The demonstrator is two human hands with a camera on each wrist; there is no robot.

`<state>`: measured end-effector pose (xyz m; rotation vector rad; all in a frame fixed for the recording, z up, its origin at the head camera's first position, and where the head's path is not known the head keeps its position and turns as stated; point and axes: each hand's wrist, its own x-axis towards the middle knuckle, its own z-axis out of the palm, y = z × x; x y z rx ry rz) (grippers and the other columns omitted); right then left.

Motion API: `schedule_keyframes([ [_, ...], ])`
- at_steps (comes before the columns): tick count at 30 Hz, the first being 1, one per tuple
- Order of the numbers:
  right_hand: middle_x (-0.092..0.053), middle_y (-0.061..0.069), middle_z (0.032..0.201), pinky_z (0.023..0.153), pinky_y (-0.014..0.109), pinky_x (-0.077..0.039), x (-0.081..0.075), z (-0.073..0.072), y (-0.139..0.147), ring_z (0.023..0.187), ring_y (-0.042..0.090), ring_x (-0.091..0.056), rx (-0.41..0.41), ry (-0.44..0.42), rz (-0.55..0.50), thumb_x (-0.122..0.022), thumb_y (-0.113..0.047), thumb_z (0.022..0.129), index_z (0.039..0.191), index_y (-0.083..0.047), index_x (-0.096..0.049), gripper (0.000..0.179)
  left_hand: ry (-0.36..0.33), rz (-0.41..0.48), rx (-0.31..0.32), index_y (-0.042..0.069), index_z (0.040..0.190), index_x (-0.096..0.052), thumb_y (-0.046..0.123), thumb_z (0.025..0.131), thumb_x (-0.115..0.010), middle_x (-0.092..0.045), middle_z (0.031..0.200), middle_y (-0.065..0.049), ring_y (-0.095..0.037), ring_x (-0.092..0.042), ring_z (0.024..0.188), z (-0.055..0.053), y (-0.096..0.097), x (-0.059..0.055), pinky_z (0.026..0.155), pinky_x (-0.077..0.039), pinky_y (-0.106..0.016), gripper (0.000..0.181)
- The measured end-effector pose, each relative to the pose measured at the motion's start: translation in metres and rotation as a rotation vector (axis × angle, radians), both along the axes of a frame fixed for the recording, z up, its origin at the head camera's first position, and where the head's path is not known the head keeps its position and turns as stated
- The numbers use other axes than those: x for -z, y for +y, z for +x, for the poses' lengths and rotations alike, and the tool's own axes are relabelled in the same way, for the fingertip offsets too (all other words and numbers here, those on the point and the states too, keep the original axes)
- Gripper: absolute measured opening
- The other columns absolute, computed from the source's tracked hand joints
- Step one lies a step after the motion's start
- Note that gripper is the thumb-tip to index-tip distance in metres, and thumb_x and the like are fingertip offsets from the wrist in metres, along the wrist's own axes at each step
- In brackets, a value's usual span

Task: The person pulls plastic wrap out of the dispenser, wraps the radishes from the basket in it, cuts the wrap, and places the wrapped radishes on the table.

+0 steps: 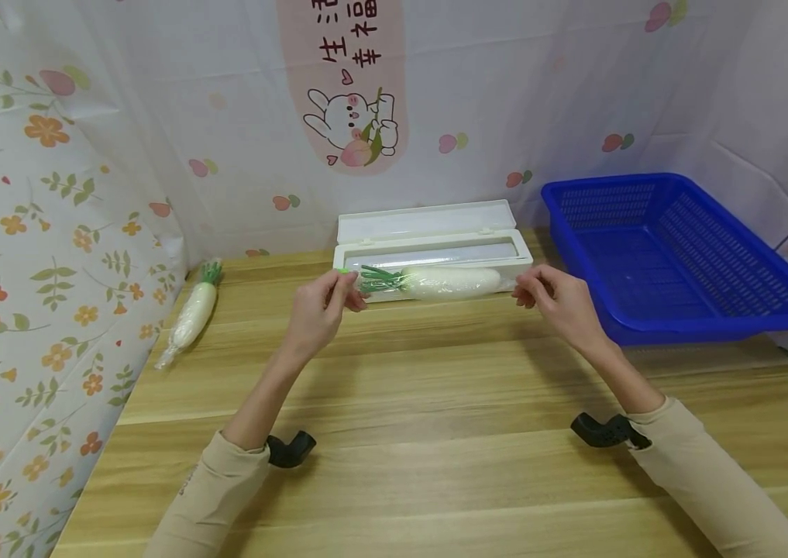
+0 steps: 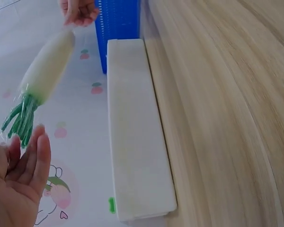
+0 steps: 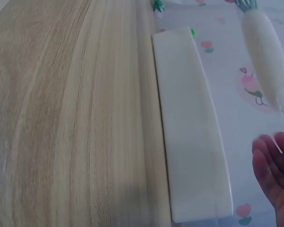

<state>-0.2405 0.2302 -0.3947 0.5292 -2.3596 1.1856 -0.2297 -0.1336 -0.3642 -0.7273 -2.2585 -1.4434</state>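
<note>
A white radish (image 1: pixel 451 283) with green leaves hangs lengthwise between my two hands, wrapped in clear plastic film. My left hand (image 1: pixel 318 310) pinches the film at the leaf end. My right hand (image 1: pixel 564 302) pinches the twisted film past the root tip. Just behind and below the radish lies a long white box (image 1: pixel 524 249) with its lid (image 1: pixel 428 223) raised. The left wrist view shows the box's plain front (image 2: pixel 135 127), and the radish (image 2: pixel 49 66) stands clear of it there.
A second wrapped radish (image 1: pixel 196 314) lies on the wooden table (image 1: pixel 421 434) at the far left. A blue plastic basket (image 1: pixel 721 329) stands at the right. Patterned cloth (image 1: pixel 226 101) hangs behind and at the left.
</note>
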Motion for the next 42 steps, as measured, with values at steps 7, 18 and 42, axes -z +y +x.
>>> schedule_keyframes([
  [7, -0.073, 0.019, 0.092, 0.073, 0.024, -0.058, -0.001, 0.001, 0.0, 0.077, 0.012, -0.072, -0.263, -0.152, -0.219, -0.052, -0.005, 0.105, 0.105, 0.01, -0.059, 0.016, -0.193, 0.25, 0.141, -0.01, 0.089, -0.054, 0.011, 0.11, -0.043, -0.069, 0.083, -0.027, -0.026, -0.073, 0.075, 0.001, 0.006, -0.007, 0.075, -0.06, -0.038, 0.031],
  [18, -0.068, 0.008, 0.121, 0.076, 0.027, -0.056, -0.005, 0.004, -0.005, 0.086, 0.017, -0.067, -0.434, -0.322, -0.265, -0.054, -0.008, 0.105, 0.135, 0.002, -0.055, 0.032, -0.288, 0.325, 0.204, -0.009, 0.092, -0.054, 0.014, 0.11, -0.041, -0.067, 0.089, -0.027, -0.027, -0.073, 0.081, 0.003, 0.012, -0.007, 0.08, -0.059, -0.04, 0.032],
  [42, -0.062, 0.005, 0.083, 0.055, 0.025, -0.039, -0.003, 0.011, -0.045, 0.067, 0.017, -0.05, -0.182, -0.21, -0.012, -0.074, -0.022, 0.094, 0.121, -0.004, -0.071, 0.032, -0.41, 0.469, 0.15, -0.012, 0.125, -0.053, 0.013, 0.106, -0.051, -0.061, 0.12, -0.034, -0.039, -0.065, 0.103, 0.008, 0.06, 0.01, 0.085, -0.057, -0.035, 0.031],
])
